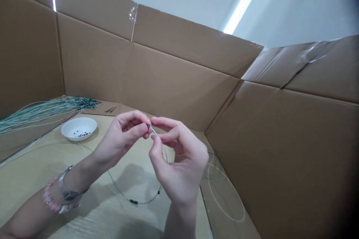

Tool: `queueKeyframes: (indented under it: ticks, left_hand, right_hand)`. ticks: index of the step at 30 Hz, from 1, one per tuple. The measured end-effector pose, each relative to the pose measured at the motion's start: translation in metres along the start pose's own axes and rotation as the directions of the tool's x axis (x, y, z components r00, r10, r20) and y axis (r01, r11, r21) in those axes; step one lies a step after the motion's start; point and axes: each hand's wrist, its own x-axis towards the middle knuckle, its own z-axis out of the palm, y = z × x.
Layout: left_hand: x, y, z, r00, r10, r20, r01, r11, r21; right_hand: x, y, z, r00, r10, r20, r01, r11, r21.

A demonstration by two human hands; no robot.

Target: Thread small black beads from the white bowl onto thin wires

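Observation:
My left hand (pixel 126 134), with a watch and a pink bead bracelet at the wrist, pinches a small dark green bead (pixel 148 126) between thumb and forefinger. Close beside it on the right, my right hand (pixel 179 153) grips a thin pale cord (pixel 154 131), whose tip points at the bead. Whether the tip has entered the bead cannot be made out. Below the hands the cord hangs in a wide loop, carrying a cluster of black beads (pixel 134 202) and a single black bead (pixel 158 192).
A white bowl (pixel 79 126) with several small dark beads stands at the left. Behind it lies a bundle of green and white cords (pixel 56 108), near some thin brown pieces (pixel 111 110). Loose cord loops (pixel 224 179) lie at the right. Cardboard walls (pixel 179 74) surround the table (pixel 92 209).

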Motion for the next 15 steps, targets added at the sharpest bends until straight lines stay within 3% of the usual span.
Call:
queueKeyframes:
  ticks: [15]
  left_hand:
    - [-0.0040, 0.0014, -0.0013, 0.997, -0.022, 0.070, 0.026, 0.999, -0.047]
  right_hand:
    - [-0.0005, -0.0032, -0.0019, 1.000, -0.013, 0.003, 0.013, 1.000, 0.008]
